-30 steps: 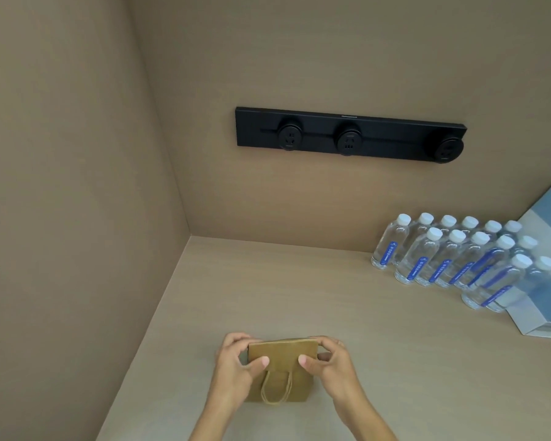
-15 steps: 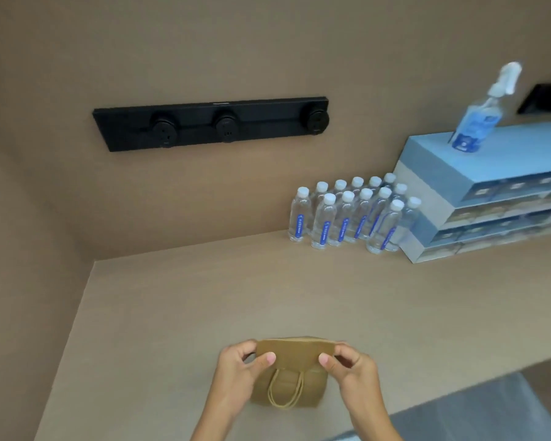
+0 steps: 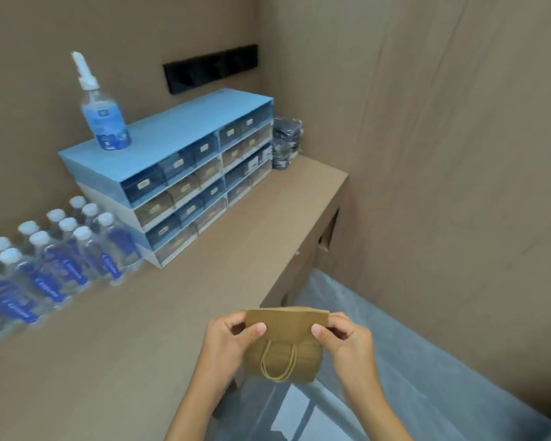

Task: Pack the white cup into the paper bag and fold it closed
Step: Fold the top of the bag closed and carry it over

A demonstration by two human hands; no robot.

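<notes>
Both hands hold the paper bag (image 3: 285, 342) up off the table (image 3: 109, 345), past its front edge. Left hand (image 3: 228, 342) pinches the bag's top-left corner, thumb on the near face, fingers curled behind. Right hand (image 3: 347, 340) pinches the top-right corner the same way. Bag top is folded over flat btwn the two thumbs; its twine handle (image 3: 279, 362) hangs as a loop on the near face, below and btwn the hands. White cup isn't visible (can't tell if it's inside the bag).

Up and left of the left hand, well apart: a cluster of water bottles (image 3: 54, 259) on the table, w/ a blue drawer unit (image 3: 178, 160) just beside them. A spray bottle (image 3: 104, 116) stands upright on top of that unit. Blue-grey floor (image 3: 427, 361) lies under and right of the right hand.
</notes>
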